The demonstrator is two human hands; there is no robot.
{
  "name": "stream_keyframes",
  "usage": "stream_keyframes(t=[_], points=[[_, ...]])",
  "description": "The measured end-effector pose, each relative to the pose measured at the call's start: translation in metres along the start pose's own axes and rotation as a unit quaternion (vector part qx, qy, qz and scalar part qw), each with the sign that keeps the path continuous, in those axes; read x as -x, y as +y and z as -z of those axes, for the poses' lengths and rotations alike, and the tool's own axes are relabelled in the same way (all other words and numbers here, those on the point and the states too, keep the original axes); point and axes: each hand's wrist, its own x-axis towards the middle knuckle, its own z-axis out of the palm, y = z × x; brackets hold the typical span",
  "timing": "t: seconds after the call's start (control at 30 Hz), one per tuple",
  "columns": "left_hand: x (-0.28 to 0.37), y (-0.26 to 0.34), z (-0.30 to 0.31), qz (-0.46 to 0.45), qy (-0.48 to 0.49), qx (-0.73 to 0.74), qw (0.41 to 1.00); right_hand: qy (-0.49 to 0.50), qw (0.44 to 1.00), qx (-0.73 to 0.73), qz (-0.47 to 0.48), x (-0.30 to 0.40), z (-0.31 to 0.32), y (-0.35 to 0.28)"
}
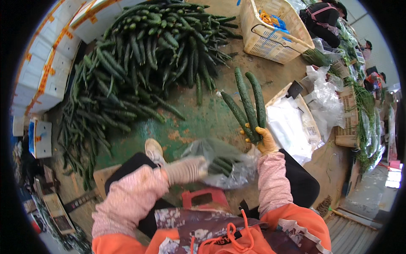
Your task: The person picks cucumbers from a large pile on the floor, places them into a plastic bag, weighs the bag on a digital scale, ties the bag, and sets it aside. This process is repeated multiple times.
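My right hand (265, 139), in a yellow glove, grips several dark green cucumbers (245, 98) by their lower ends; they fan upward. My left hand (198, 168), in a pale ribbed glove and blurred, is at the left edge of a clear plastic bag (236, 177). It appears to hold the bag, but its fingertips are unclear. More cucumbers (222, 165) lie inside the bag, between my knees. Beneath the bag stands a red plastic stool (206, 197). A large heap of cucumbers (152, 57) covers the floor ahead and to the left.
A cream plastic crate (269, 44) with blue and orange material stands ahead. White plastic sheets (287, 123) lie in a shallow container at right, beside crumpled clear bags (326, 104). White foam boxes (47, 66) line the left. Other people (320, 19) are among greens at far right.
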Motion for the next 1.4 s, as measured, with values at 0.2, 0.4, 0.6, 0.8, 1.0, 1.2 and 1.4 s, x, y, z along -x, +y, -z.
stream_keyframes(t=[0.2, 0.4, 0.6, 0.8, 1.0, 1.2, 1.4], points=[[-0.003, -0.013, 0.003, 0.135, 0.094, 0.310, 0.936, -0.003, 0.952, 0.291, -0.097, 0.152, -0.030, -0.066], [-0.006, -0.014, -0.004, 0.135, 0.119, 0.427, 0.886, -0.064, 0.919, 0.330, -0.208, 0.233, -0.043, -0.075], [-0.013, -0.037, 0.010, 0.168, 0.192, 0.478, 0.841, -0.163, 0.860, 0.438, -0.204, 0.162, -0.007, 0.011], [0.006, -0.043, 0.015, 0.170, 0.167, 0.505, 0.830, -0.023, 0.868, 0.308, -0.389, 0.094, 0.019, 0.118], [0.019, -0.029, 0.007, 0.164, 0.060, 0.373, 0.911, -0.108, 0.520, 0.764, -0.366, 0.121, 0.075, 0.142], [0.004, -0.019, 0.005, 0.127, 0.046, 0.214, 0.967, -0.204, 0.239, 0.871, -0.377, 0.149, 0.007, 0.088], [0.011, -0.030, -0.007, 0.083, 0.104, 0.025, 0.991, -0.225, 0.336, 0.908, -0.108, 0.193, -0.049, 0.029]])
